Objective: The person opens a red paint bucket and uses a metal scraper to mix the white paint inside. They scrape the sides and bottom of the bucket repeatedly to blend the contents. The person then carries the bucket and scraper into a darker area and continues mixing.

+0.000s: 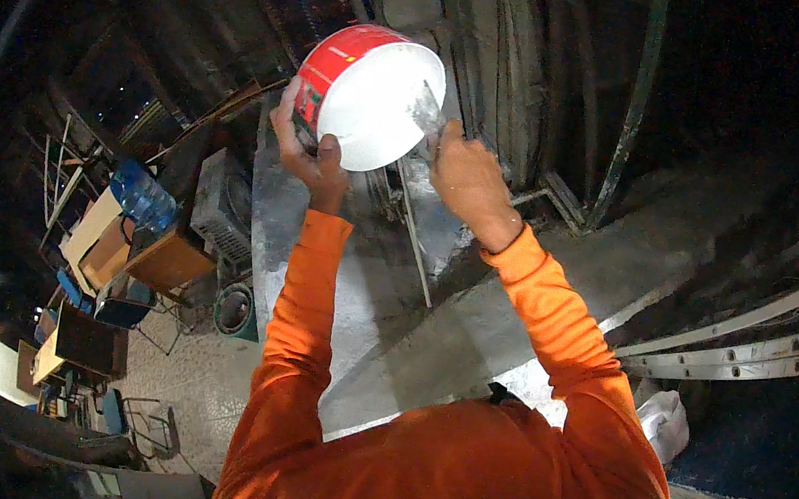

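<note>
My left hand (315,166) grips a round red-and-white tub (347,56) from its near left side, with the thumb on the rim. The tub is tilted so that its white round end faces me. That end is too bright to tell whether it is the open mouth or a flat surface. In my right hand (472,180), closed round its handle, is a putty knife (426,109). The grey, smeared blade lies against the right part of the white end. Both arms, in orange sleeves, stretch forward.
Beneath my arms lies a grey concrete surface (384,369). Leftward, lower down, stand a blue water bottle (144,196), a wooden desk (171,263) and chairs (152,424). A perforated metal rail (728,358) runs along the right, by a white bag (664,426). An upright pole (632,109) stands ahead.
</note>
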`<move>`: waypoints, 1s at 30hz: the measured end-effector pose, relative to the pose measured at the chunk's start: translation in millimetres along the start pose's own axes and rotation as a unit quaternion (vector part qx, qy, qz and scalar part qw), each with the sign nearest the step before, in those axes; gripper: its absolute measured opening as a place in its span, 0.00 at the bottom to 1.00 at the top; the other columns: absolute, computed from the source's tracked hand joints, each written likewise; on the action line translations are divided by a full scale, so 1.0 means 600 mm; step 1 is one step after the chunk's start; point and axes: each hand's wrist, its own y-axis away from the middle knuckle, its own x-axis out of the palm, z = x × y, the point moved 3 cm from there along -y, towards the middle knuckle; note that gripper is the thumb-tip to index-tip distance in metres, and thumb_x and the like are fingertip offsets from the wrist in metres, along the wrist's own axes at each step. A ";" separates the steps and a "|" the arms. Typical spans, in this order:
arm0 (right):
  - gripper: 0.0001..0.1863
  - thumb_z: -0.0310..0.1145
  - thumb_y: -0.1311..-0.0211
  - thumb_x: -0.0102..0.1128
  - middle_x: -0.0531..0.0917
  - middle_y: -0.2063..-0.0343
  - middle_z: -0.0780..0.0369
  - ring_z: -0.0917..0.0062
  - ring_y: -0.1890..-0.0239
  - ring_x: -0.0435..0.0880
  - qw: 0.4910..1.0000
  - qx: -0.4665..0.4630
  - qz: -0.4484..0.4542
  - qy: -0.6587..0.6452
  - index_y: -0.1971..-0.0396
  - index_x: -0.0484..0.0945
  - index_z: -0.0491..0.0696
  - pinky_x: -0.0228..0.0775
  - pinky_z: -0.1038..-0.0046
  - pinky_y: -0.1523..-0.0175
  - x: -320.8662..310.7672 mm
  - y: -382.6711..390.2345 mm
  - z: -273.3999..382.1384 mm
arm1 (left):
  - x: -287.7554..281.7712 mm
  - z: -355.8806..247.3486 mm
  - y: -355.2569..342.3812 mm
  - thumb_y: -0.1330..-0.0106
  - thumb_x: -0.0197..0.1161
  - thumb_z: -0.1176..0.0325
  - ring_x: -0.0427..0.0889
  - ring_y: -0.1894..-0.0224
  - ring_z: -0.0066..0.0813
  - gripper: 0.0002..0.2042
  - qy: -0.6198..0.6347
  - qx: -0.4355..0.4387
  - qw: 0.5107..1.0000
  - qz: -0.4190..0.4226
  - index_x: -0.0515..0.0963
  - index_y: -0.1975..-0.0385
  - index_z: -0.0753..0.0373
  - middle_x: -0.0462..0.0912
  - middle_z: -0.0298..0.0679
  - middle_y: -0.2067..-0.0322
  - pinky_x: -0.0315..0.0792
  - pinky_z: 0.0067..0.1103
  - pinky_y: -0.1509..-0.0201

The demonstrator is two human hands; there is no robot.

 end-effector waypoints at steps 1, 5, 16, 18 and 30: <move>0.18 0.39 0.27 0.51 0.81 0.68 0.35 0.36 0.61 0.81 1.000 0.011 0.000 -0.008 0.56 0.71 0.35 0.72 0.42 0.55 0.008 0.004 0.002 | 0.014 -0.005 0.000 0.39 0.60 0.32 0.75 0.48 0.39 0.45 0.004 0.001 1.000 0.016 0.72 0.39 0.72 0.74 0.46 0.50 0.68 0.34 0.41; 0.19 0.42 0.27 0.53 0.82 0.75 0.43 0.52 0.73 0.85 0.980 0.035 0.077 -0.181 0.61 0.73 0.36 0.74 0.52 0.69 0.024 0.030 0.042 | 0.033 -0.016 0.009 0.36 0.59 0.36 0.76 0.49 0.41 0.40 -0.051 0.046 0.997 0.028 0.73 0.39 0.71 0.75 0.47 0.53 0.69 0.34 0.43; 0.19 0.42 0.26 0.50 0.83 0.64 0.37 0.42 0.63 0.84 0.994 0.013 -0.003 0.107 0.53 0.75 0.38 0.74 0.44 0.60 -0.100 0.025 0.008 | 0.028 -0.001 0.004 0.34 0.57 0.34 0.75 0.43 0.40 0.42 0.009 0.023 1.000 0.014 0.72 0.37 0.71 0.74 0.47 0.48 0.67 0.34 0.37; 0.20 0.42 0.26 0.50 0.82 0.65 0.36 0.40 0.62 0.84 0.995 0.017 -0.003 0.098 0.52 0.75 0.38 0.75 0.43 0.59 -0.089 0.026 -0.013 | 0.031 -0.016 -0.001 0.34 0.58 0.34 0.77 0.46 0.39 0.41 0.011 0.034 0.999 0.034 0.73 0.39 0.71 0.76 0.47 0.50 0.68 0.33 0.39; 0.15 0.46 0.25 0.54 0.64 0.82 0.70 0.86 0.86 0.64 0.748 0.231 0.268 -0.561 0.64 0.69 0.49 0.58 0.79 0.84 0.013 0.103 -0.014 | 0.102 -0.029 0.046 0.34 0.60 0.40 0.77 0.54 0.40 0.34 -0.021 0.080 0.989 0.126 0.76 0.43 0.67 0.77 0.47 0.55 0.71 0.32 0.48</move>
